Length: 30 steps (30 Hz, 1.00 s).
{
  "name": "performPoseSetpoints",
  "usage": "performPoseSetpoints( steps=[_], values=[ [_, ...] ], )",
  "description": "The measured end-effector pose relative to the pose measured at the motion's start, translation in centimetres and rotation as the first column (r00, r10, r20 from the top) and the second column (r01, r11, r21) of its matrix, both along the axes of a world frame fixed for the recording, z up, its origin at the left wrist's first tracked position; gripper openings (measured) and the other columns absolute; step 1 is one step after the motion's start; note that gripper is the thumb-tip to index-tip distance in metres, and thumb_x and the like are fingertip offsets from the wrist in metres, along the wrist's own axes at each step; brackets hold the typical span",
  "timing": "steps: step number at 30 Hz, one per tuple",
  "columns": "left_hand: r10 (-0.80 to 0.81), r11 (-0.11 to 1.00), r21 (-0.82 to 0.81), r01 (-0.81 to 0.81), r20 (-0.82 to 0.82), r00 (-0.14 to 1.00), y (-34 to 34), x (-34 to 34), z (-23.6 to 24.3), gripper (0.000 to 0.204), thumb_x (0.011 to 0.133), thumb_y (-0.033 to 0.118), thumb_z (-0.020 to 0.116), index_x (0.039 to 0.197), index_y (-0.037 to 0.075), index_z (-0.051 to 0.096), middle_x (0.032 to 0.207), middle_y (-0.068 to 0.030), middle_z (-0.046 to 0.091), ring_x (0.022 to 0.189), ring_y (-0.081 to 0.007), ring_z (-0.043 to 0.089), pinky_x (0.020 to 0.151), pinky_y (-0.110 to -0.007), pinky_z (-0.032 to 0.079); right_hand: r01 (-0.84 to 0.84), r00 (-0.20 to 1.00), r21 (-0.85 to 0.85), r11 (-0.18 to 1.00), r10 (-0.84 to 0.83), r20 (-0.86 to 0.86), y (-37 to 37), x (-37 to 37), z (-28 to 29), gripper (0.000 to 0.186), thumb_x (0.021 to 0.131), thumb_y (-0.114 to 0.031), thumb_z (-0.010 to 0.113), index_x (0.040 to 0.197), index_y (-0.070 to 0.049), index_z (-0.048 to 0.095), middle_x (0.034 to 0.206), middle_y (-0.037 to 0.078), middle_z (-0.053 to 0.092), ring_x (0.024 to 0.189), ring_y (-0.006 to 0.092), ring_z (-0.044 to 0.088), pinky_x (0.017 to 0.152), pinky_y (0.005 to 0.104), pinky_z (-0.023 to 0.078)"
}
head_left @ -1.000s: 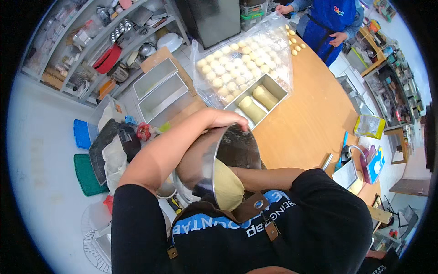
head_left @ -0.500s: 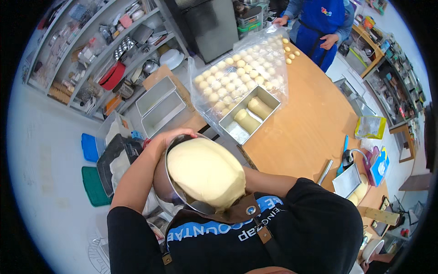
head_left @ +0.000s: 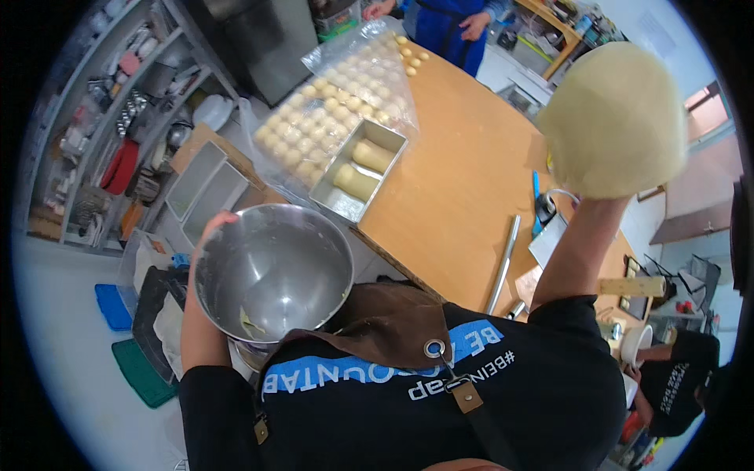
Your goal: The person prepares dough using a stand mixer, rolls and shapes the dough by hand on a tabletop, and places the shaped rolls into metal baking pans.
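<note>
My left hand (head_left: 220, 222) grips the rim of a steel mixing bowl (head_left: 283, 267) at my front left, which holds only a little dough residue. On my right, a big pale dough mass (head_left: 609, 118) is held aloft on my right hand (head_left: 601, 202), whose fingers are hidden behind it. On the wooden table (head_left: 463, 157) a metal loaf pan (head_left: 373, 188) holds rolled dough pieces (head_left: 355, 183). It stands beside many small dough balls (head_left: 290, 133) under clear plastic.
Empty rectangular tins (head_left: 200, 204) lie left of the table. A metal rolling pin (head_left: 501, 263) and a blue-handled tool (head_left: 536, 196) lie on the right. A co-worker in a blue apron (head_left: 444, 35) stands across, another in black (head_left: 675, 381) at lower right. Shelving (head_left: 118, 133) lines the left.
The dough has left the bowl and risen to the upper right on my right hand. The bowl, still in my left hand, has tipped upright and moved left.
</note>
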<state>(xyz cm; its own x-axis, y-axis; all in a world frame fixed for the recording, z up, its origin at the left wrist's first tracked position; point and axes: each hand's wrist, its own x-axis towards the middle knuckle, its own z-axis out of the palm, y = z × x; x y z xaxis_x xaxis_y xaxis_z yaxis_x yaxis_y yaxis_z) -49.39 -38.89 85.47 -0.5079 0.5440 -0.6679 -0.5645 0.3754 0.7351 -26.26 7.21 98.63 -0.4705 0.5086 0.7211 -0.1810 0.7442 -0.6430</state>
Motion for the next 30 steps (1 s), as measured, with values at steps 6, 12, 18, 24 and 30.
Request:
performPoseSetpoints(
  steps=[6, 12, 18, 24, 30],
  values=[
    [0.027, 0.998, 0.053, -0.025, -0.034, 0.999, 0.9, 0.1, -0.2, 0.027, 0.083, 0.022, 0.056, 0.102, 0.004, 0.065, 0.098, -0.007, 0.066, 0.082, -0.0142, 0.06, 0.077, -0.024, 0.047, 0.444, 0.894, 0.657, 0.609, -0.347, -0.282, 1.5, 0.7, 0.1, 0.039, 0.075, -0.001, 0.058, 0.113, -0.007, 0.061, 0.108, 0.014, 0.064, 0.099, 0.0308, 0.061, 0.088, 0.0398, 0.047],
    [0.119, 0.987, 0.113, -0.111, -0.075, 0.99, -1.0, 1.3, 0.7, 0.027, 0.083, 0.022, 0.057, 0.102, 0.005, 0.065, 0.098, -0.0069, 0.066, 0.081, -0.0146, 0.06, 0.077, -0.024, 0.047, 0.033, 0.521, 0.523, 0.852, -0.461, 0.718, 2.9, 3.3, -34.9, 0.032, 0.082, -0.007, 0.05, 0.11, -0.015, 0.064, 0.102, 0.011, 0.066, 0.095, 0.0282, 0.063, 0.081, 0.0392, 0.051],
    [0.233, 0.961, 0.191, -0.2, -0.173, 0.957, -2.6, 2.4, 2.1, 0.027, 0.082, 0.022, 0.058, 0.101, 0.005, 0.065, 0.097, -0.0069, 0.066, 0.081, -0.015, 0.06, 0.076, -0.025, 0.047, -0.049, 0.417, 0.381, 0.923, -0.328, 0.848, 4.1, 1.5, -30.6, 0.028, 0.084, -0.011, 0.048, 0.104, -0.018, 0.066, 0.095, 0.011, 0.067, 0.078, 0.0288, 0.065, 0.068, 0.0414, 0.051],
    [0.317, 0.912, 0.366, -0.185, -0.344, 0.884, -2.0, 3.5, 3.0, 0.027, 0.082, 0.022, 0.059, 0.101, 0.005, 0.066, 0.096, -0.0068, 0.066, 0.08, -0.0154, 0.06, 0.076, -0.025, 0.047, 0.459, 0.594, 0.675, 0.578, -0.764, 0.251, 10.6, 4.3, -22.0, 0.024, 0.086, -0.013, 0.051, 0.106, -0.011, 0.064, 0.089, 0.01, 0.068, 0.081, 0.0257, 0.064, 0.064, 0.0398, 0.049],
    [0.267, 0.939, 0.295, -0.175, -0.31, 0.912, 2.5, 4.7, 6.2, 0.028, 0.079, 0.024, 0.062, 0.099, 0.005, 0.066, 0.094, -0.0073, 0.066, 0.079, -0.0168, 0.06, 0.075, -0.025, 0.047, -0.144, 0.972, -0.422, 0.895, 0.209, 0.111, -5.1, 0.5, -6.7, 0.022, 0.086, -0.006, 0.062, 0.106, 0.002, 0.061, 0.096, 0.011, 0.067, 0.084, 0.0191, 0.066, 0.073, 0.029, 0.052]
  ],
)
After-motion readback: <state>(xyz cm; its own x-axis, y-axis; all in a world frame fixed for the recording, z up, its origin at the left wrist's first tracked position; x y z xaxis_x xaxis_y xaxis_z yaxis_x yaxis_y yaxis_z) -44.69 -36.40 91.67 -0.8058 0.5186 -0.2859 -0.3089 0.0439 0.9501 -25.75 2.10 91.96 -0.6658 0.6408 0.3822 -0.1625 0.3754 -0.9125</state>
